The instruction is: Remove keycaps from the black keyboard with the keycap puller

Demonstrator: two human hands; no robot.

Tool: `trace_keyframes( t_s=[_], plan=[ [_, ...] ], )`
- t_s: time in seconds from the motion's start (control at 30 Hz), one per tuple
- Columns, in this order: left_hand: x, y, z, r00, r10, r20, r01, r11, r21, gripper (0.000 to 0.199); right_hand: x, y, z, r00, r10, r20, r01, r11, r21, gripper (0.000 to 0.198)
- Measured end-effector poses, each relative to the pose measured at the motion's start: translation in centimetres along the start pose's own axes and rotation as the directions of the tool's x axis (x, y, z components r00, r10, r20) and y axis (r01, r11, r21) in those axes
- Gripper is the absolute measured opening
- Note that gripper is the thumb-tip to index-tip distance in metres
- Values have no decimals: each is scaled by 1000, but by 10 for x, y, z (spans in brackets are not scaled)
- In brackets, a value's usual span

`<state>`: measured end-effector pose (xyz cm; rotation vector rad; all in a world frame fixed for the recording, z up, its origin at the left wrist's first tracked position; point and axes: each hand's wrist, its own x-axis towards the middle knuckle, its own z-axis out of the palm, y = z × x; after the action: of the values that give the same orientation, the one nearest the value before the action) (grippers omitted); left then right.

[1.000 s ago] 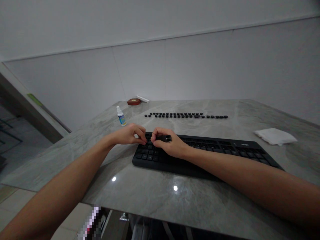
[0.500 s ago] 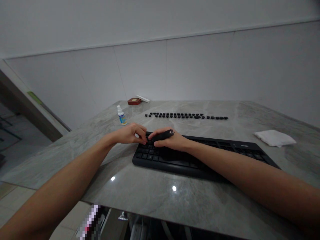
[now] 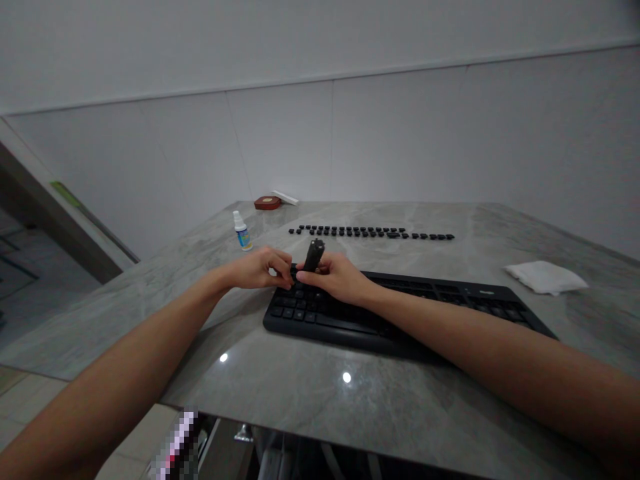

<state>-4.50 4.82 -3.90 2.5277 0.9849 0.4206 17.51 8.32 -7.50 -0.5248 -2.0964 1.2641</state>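
Note:
A black keyboard [image 3: 345, 332] lies on the table, with keys showing at its near left and along its right part. My right hand [image 3: 340, 277] is closed around a thick black-handled tool [image 3: 314, 256], whose handle end points up; its working end is hidden near the keyboard's far left corner. Beside it, my left hand [image 3: 263, 269] is pinched at that same corner, fingertips touching the keys. Whatever is between those fingertips is too small to make out.
Loose black keycaps [image 3: 370, 232] lie in rows behind the keyboard. At the left stands a small white spray bottle [image 3: 242, 232]. Further back are a reddish-brown case [image 3: 267, 203] and a white strip [image 3: 285, 198]. A white cloth or pad [image 3: 545, 277] lies at right.
The tool in my right hand has swung from lying over to the right to standing nearly upright. My left hand stays pinched at the keyboard corner.

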Motion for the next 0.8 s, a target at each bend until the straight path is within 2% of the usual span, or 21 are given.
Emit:
trace_keyframes(
  t_s=[0.1,0.17,0.33,0.47,0.6,0.67,0.8],
  plan=[
    [0,-1,1,1000,17,-9,-17,1000,4,11,2,-5,5,999,1,-53,-16,961,-277,30],
    [1,-2,2,1000,25,-13,-25,1000,-12,11,5,-10,9,996,19,-89,-53,917,-395,27],
    [1,-2,1,1000,-7,-2,7,1000,-11,12,10,-13,15,989,2,-148,-75,868,-491,17],
    [1,-1,0,1000,-15,12,15,1000,-1,12,6,-11,16,968,-24,-250,-155,724,-672,24],
    [1,-2,0,999,-31,14,31,999,-8,12,3,-11,16,976,46,-215,-198,614,-764,42],
    [0,-2,0,999,-42,13,43,999,-13,12,4,-10,16,977,84,-194,-206,586,-784,48],
    [0,-3,1,999,-39,18,39,999,-28,13,7,-7,16,982,90,-164,-185,573,-798,44]
  ],
)
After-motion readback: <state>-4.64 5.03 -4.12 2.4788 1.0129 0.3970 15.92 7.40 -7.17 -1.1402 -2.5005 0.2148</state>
